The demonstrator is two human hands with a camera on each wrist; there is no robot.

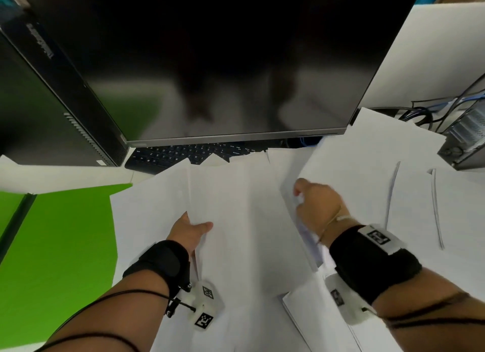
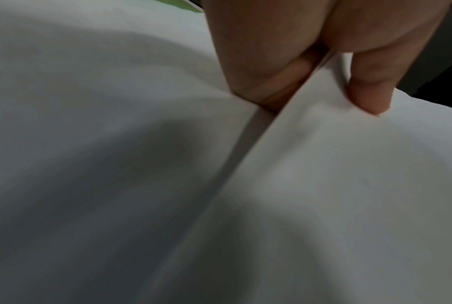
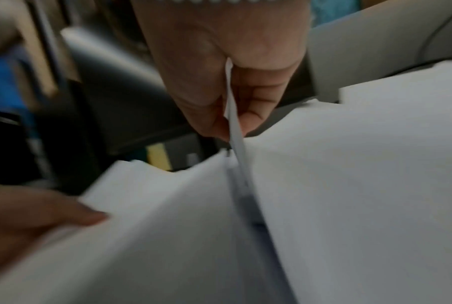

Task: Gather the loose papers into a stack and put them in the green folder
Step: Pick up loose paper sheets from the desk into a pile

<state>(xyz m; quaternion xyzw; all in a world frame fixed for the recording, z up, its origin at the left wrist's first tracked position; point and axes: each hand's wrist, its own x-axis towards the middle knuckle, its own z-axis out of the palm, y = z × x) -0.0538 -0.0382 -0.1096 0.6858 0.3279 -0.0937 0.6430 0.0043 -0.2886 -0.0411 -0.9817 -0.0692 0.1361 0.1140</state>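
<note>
Several white sheets of paper [image 1: 244, 210] lie fanned over the desk in front of the monitor. My left hand [image 1: 193, 227] grips the left edge of the bundle [image 2: 323, 164], thumb on top and fingers underneath. My right hand [image 1: 315, 204] pinches another sheet [image 3: 349, 185] by its left edge, thumb against fingers, lifted and blurred with motion. The green folder [image 1: 60, 246] lies open and flat at the left, partly under the papers. More sheets [image 1: 328, 320] lie below my right wrist.
A dark monitor [image 1: 223, 63] stands at the back, with a black keyboard [image 1: 183, 155] under its lower edge. A black computer tower [image 1: 52, 102] is at the left. Cables and a metal device [image 1: 464, 136] sit at the right.
</note>
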